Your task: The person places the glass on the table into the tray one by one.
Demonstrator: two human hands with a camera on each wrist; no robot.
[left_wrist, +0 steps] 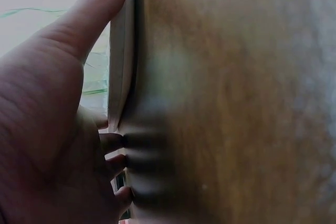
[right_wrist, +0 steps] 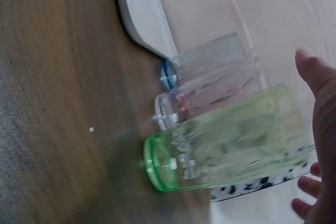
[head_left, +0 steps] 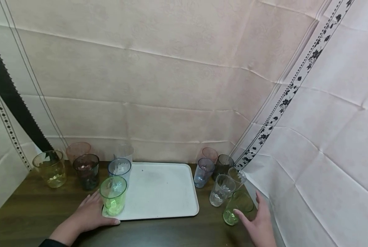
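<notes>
My left hand (head_left: 90, 215) is spread at the near left corner of a white tray (head_left: 162, 192), fingers on the wooden table. Its thumb (left_wrist: 97, 6) lies along the tray's front edge in the left wrist view. Just beyond that hand, a short green glass (head_left: 114, 202) stands on the tray's corner. My right hand (head_left: 260, 221), thumb and fingers spread wide, is beside a tall green glass (right_wrist: 226, 142) on the right of the table. In the right wrist view a gap shows between the hand and this glass. Neither hand holds anything.
Behind the short green glass stand a blue-rimmed glass (head_left: 119, 167) and a clear one. Yellow (head_left: 50, 171), pink and dark glasses (head_left: 86, 173) are at the left. Right of the tray are blue (head_left: 203, 173), clear (head_left: 221, 192), pink and dark tumblers. Cloth walls (head_left: 171, 127) enclose the table.
</notes>
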